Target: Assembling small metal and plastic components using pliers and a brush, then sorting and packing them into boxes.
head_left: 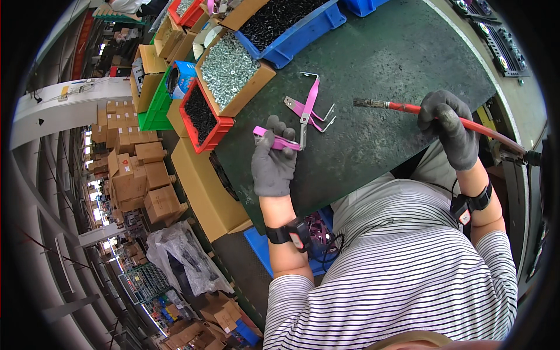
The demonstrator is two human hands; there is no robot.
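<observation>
A workbench with a scuffed, dark green top (373,64) carries several pink metal brackets (311,99) with bare-metal ends, lying crossed over one another near its left part. Along its far left edge sit a blue plastic bin (309,42) heaped with small black screws (280,22), part of a second blue bin (363,6), and an open cardboard carton (252,92) full of silver screws (228,69). Beside the carton is a red bin (219,132) of black fasteners (199,114), though whether the bench itself supports it cannot be told.
</observation>
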